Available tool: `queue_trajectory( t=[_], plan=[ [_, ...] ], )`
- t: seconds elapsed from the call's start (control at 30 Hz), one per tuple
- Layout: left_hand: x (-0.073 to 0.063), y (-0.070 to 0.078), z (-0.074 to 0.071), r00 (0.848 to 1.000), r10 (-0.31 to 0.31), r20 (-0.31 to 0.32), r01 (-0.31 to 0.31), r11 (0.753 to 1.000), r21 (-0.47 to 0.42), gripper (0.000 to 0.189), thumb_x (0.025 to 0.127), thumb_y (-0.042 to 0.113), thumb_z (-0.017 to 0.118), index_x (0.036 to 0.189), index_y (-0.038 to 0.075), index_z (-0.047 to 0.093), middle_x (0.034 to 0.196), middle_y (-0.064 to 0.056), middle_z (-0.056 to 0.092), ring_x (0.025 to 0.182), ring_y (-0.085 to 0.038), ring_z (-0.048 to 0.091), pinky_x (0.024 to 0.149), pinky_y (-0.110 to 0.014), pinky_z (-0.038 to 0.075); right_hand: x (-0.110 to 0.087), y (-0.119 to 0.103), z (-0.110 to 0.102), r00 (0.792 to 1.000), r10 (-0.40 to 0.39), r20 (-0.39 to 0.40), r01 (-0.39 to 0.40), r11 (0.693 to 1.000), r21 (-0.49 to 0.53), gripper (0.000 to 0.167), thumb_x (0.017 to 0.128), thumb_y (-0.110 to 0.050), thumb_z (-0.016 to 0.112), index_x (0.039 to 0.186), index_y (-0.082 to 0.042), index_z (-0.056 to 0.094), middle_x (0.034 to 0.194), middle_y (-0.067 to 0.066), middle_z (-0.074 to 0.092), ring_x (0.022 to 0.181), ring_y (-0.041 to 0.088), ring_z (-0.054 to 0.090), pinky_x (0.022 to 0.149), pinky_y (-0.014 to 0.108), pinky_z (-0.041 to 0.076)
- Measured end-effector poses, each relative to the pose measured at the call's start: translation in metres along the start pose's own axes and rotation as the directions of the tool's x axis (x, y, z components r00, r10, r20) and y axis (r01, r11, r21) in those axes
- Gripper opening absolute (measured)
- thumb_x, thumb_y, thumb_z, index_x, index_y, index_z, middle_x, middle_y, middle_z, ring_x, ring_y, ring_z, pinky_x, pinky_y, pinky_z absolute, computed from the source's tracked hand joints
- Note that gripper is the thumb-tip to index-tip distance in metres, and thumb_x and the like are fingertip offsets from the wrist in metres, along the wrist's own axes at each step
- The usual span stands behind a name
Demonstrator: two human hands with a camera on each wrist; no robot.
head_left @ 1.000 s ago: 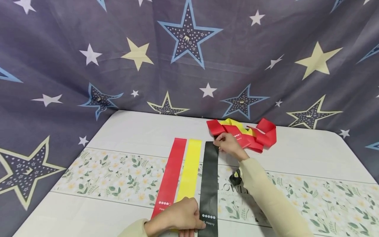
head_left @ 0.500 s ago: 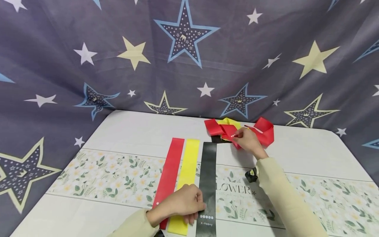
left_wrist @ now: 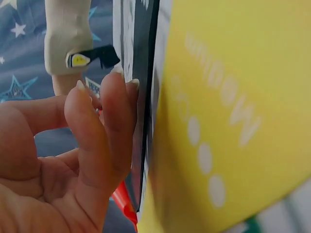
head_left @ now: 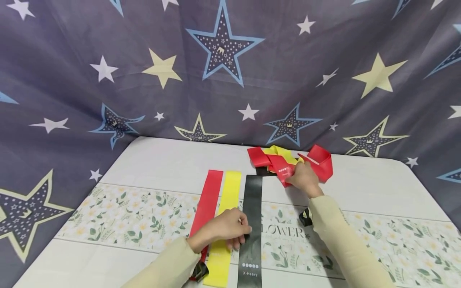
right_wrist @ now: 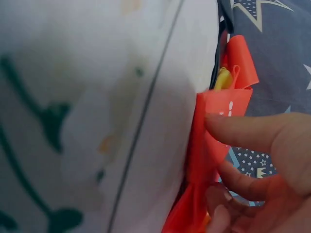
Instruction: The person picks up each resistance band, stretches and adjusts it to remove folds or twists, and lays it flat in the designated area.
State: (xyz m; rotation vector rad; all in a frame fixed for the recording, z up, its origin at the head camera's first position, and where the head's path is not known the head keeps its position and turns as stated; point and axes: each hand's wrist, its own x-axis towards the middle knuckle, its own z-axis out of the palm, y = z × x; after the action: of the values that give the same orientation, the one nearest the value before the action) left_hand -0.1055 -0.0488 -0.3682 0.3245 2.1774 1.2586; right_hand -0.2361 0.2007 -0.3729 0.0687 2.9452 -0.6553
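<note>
A red resistance band (head_left: 209, 196), a yellow one (head_left: 230, 188) and a black one (head_left: 253, 208) marked X-Heavy lie flat side by side. Just over the yellow and black bands hovers my left hand (head_left: 227, 228), fingers loosely bent and holding nothing. The yellow band's Medium print (left_wrist: 223, 97) shows large in the left wrist view. At the back, my right hand (head_left: 304, 178) has its thumb and fingers at the end of a red Heavy band (head_left: 279, 168) in a tangled pile. In the right wrist view the thumb lies against this red band (right_wrist: 214, 141), fingers curled beside it.
More yellow band (head_left: 279, 152) and a black piece (head_left: 264, 171) show in the pile, with a red loop (head_left: 321, 162) to its right. A white table (head_left: 173, 156) with a floral strip carries everything. A star-patterned curtain (head_left: 201, 92) hangs right behind it.
My right hand has moved from the black band's far end to the pile's red band, whose printed end has shifted slightly. My left hand has lifted and moved away from the black band's near end.
</note>
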Motion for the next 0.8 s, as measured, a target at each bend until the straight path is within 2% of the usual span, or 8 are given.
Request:
queue_trajectory(
  t=[0.1, 0.17, 0.23, 0.3, 0.43, 0.53, 0.67, 0.8],
  plan=[
    [0.005, 0.002, -0.003, 1.000, 0.006, -0.015, -0.006, 1.000, 0.010, 0.019, 0.091, 0.012, 0.061, 0.078, -0.001, 0.060, 0.062, -0.012, 0.064, 0.041, -0.013, 0.056, 0.041, -0.028, 0.050, -0.001, 0.002, 0.000, 1.000, 0.005, -0.022, -0.004, 1.000, 0.010, 0.018, 0.078, -0.014, 0.070, 0.073, 0.000, 0.061, 0.085, 0.018, 0.059, 0.078, 0.027, 0.054, 0.060, 0.033, 0.045],
    [0.009, 0.004, -0.004, 1.000, 0.013, -0.025, -0.013, 1.000, 0.012, 0.018, 0.091, 0.012, 0.061, 0.079, -0.001, 0.060, 0.063, -0.012, 0.064, 0.042, -0.013, 0.056, 0.042, -0.028, 0.050, -0.001, 0.003, 0.000, 1.000, 0.005, -0.016, -0.004, 0.998, 0.056, 0.017, 0.079, -0.013, 0.069, 0.073, -0.002, 0.058, 0.076, 0.014, 0.059, 0.070, 0.025, 0.055, 0.058, 0.030, 0.043],
    [0.013, 0.007, -0.004, 0.999, 0.018, -0.034, -0.017, 1.000, 0.017, 0.018, 0.091, 0.012, 0.060, 0.079, -0.001, 0.061, 0.063, -0.013, 0.064, 0.042, -0.013, 0.056, 0.041, -0.027, 0.050, -0.001, 0.004, 0.000, 0.999, 0.020, 0.028, -0.024, 0.989, 0.145, 0.017, 0.081, -0.012, 0.068, 0.075, -0.004, 0.055, 0.072, 0.010, 0.056, 0.065, 0.021, 0.053, 0.058, 0.028, 0.042],
    [0.017, 0.010, -0.004, 0.999, 0.013, -0.034, -0.013, 1.000, 0.012, 0.018, 0.092, 0.012, 0.060, 0.081, -0.002, 0.061, 0.064, -0.013, 0.064, 0.043, -0.014, 0.056, 0.041, -0.027, 0.049, -0.002, 0.006, 0.000, 0.994, 0.038, 0.107, -0.065, 0.963, 0.263, 0.018, 0.084, -0.012, 0.066, 0.075, -0.005, 0.052, 0.069, 0.006, 0.054, 0.062, 0.018, 0.052, 0.057, 0.026, 0.041],
    [0.028, 0.016, -0.003, 0.999, 0.008, -0.046, -0.008, 1.000, 0.009, 0.016, 0.093, 0.012, 0.059, 0.084, -0.001, 0.060, 0.068, -0.013, 0.065, 0.047, -0.016, 0.057, 0.041, -0.025, 0.048, -0.005, 0.008, -0.003, 0.959, 0.061, 0.277, -0.194, 0.853, 0.485, 0.015, 0.089, -0.015, 0.062, 0.088, -0.002, 0.054, 0.067, 0.000, 0.053, 0.059, 0.013, 0.052, 0.058, 0.023, 0.044],
    [0.038, 0.020, 0.000, 0.997, 0.012, -0.080, -0.014, 1.000, -0.014, 0.015, 0.093, 0.014, 0.057, 0.089, 0.000, 0.059, 0.073, -0.012, 0.065, 0.053, -0.016, 0.060, 0.043, -0.025, 0.049, -0.010, 0.008, -0.007, 0.939, 0.062, 0.337, -0.261, 0.767, 0.586, 0.030, 0.091, -0.017, 0.060, 0.111, 0.003, 0.052, 0.068, -0.003, 0.055, 0.058, 0.010, 0.055, 0.060, 0.022, 0.049],
    [0.053, 0.023, 0.004, 0.993, 0.034, -0.112, -0.048, 0.991, -0.124, 0.022, 0.095, 0.017, 0.054, 0.104, -0.004, 0.056, 0.086, -0.018, 0.066, 0.068, -0.021, 0.065, 0.053, -0.028, 0.055, -0.022, 0.007, -0.007, 0.931, 0.072, 0.357, -0.310, 0.673, 0.672, 0.049, 0.092, -0.019, 0.059, 0.131, 0.007, 0.043, 0.067, -0.004, 0.056, 0.057, 0.009, 0.055, 0.061, 0.022, 0.053],
    [0.068, 0.026, 0.010, 0.988, 0.053, -0.144, -0.089, 0.962, -0.259, 0.035, 0.097, 0.019, 0.050, 0.119, -0.009, 0.050, 0.102, -0.023, 0.065, 0.087, -0.032, 0.067, 0.064, -0.032, 0.058, -0.036, 0.006, 0.000, 0.948, 0.064, 0.312, -0.291, 0.573, 0.766, 0.050, 0.094, -0.018, 0.056, 0.134, 0.007, 0.040, 0.078, -0.002, 0.056, 0.059, 0.008, 0.055, 0.061, 0.022, 0.054]
  ],
)
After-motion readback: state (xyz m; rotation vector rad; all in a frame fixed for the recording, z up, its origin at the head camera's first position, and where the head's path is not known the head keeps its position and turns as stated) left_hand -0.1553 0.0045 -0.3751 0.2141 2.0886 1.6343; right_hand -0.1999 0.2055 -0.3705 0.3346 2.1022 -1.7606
